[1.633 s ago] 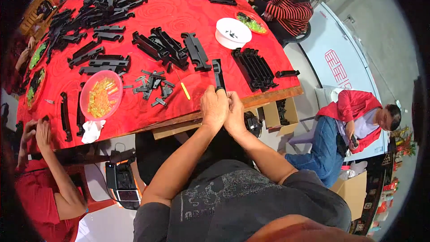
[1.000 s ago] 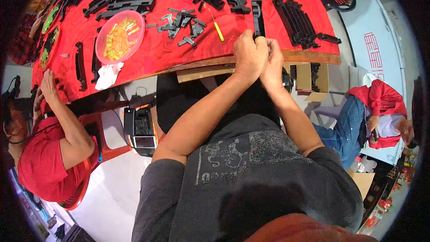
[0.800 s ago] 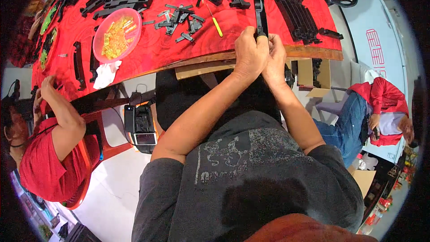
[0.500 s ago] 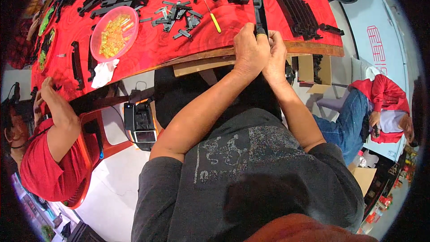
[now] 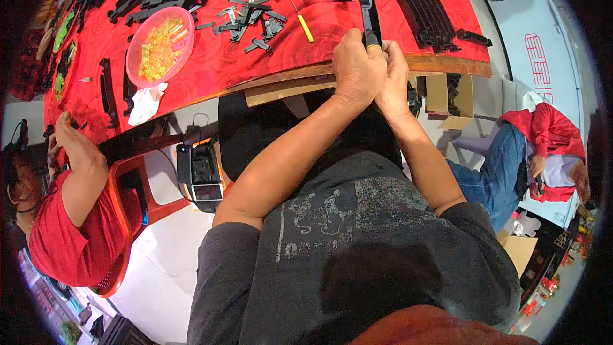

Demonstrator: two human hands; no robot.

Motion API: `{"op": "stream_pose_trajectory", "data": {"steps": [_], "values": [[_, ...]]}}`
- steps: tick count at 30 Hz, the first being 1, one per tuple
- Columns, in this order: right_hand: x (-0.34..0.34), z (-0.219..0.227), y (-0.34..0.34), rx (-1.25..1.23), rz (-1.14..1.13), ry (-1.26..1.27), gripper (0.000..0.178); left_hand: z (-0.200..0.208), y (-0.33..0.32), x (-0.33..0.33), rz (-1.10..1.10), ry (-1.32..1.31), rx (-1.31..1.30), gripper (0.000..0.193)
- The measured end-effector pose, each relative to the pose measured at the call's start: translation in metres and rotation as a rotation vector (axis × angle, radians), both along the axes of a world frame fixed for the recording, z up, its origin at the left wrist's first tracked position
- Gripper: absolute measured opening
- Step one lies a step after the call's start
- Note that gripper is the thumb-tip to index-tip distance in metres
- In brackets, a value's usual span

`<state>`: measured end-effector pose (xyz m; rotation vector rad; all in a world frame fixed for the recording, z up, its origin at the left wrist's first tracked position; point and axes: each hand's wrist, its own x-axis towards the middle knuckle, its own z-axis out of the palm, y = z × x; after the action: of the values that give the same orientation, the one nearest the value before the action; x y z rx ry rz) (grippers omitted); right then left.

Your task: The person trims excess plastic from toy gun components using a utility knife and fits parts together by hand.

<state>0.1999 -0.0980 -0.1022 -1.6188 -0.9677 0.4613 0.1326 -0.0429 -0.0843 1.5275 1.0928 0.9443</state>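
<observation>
Side by side at the table's front edge, my left hand (image 5: 356,67) and my right hand (image 5: 394,71) are closed around the near end of a long black plastic part (image 5: 368,9). Its far end points away from me over the red cloth and has a rounded recess. A yellowish band shows beside my left thumb, too small to make out. My fingertips and the part's near end are partly hidden by the hands. Left of them on the cloth lie a thin screwdriver with a yellow handle (image 5: 306,28) and a pile of small black and grey strips (image 5: 250,22).
A pink basket (image 5: 135,57) of yellow translucent pieces stands left, beside a white tissue (image 5: 148,105). A row of black parts (image 5: 423,16) lies right. Cardboard boxes (image 5: 437,94) sit below the table. One person (image 5: 83,217) works at left; another (image 5: 511,160) sits at right.
My hands keep their grip on the black part, nearly still. The whole view has shifted slightly. The left co-worker's arm has moved a little.
</observation>
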Motion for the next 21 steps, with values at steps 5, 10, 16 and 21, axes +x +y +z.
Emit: {"op": "stream_pose_trajectory", "data": {"steps": [5, 10, 16, 21], "values": [[0.0044, -0.006, 0.0008, -0.032, -0.014, -0.026, 0.019, -0.0048, 0.0005, 0.0019, -0.027, -0.071, -0.036, 0.021], [0.0028, -0.0059, 0.0005, -0.035, -0.023, -0.048, 0.019, 0.0032, 0.0031, 0.0025, -0.011, -0.004, -0.12, 0.028], [-0.0029, -0.0016, 0.0003, -0.008, -0.014, -0.146, 0.017, 0.003, 0.0022, 0.0025, 0.044, 0.012, -0.111, 0.029], [-0.001, -0.0023, -0.0015, -0.049, -0.038, -0.127, 0.015, -0.0006, 0.0033, 0.0036, 0.041, -0.114, -0.17, 0.03]]}}
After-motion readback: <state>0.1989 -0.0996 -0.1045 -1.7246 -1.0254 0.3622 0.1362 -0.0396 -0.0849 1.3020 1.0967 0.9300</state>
